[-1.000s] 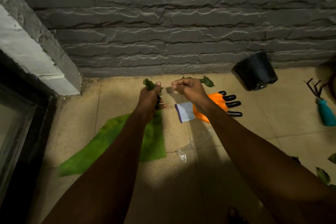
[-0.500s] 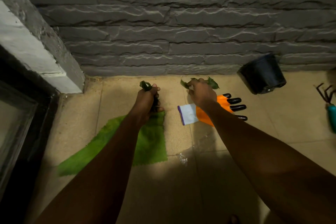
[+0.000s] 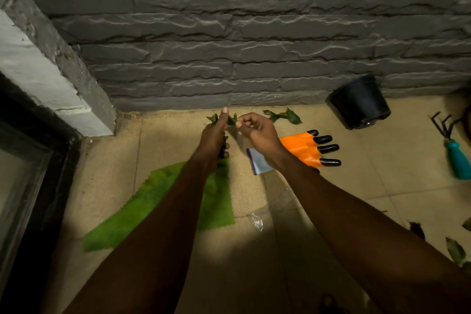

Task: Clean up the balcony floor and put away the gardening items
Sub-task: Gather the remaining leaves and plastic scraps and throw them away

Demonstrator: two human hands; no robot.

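— Glass pane [image 3: 17, 186] in a dark frame at the far left edge, with a white ledge [image 3: 33, 66] above it. What lies next?
— A green mat [image 3: 153, 201], flat on the tiled floor [image 3: 107, 160] at lower left of centre. The left forearm crosses over part of it.
— And the left hand [image 3: 214, 139]?
— Just left of centre, near the foot of the stone wall [image 3: 254, 46]. Its fingers are wrapped round a bunch of leaves [image 3: 213, 118], thumb pointing up. The leaf tips poke out on top.
— The right hand [image 3: 258, 132]?
— Just beside it, to the right. Its fingers are curled in, and thumb and forefinger pinch the edge of that same bunch.
— Below them?
— A crumpled clear plastic bag [image 3: 256, 222] on the floor, near the mat's right corner.
— Further right?
— A few loose leaves [image 3: 283, 116] by the wall. In front of them an orange glove [image 3: 303, 146] with black fingertips lies flat, its pale cuff partly hidden by the right wrist. Then a black pot [image 3: 360, 100] at the foot of the wall.
— The right edge?
— A hand rake [image 3: 455, 158] with a teal handle on the floor, and more fallen leaves [image 3: 455, 250] at the lower right.
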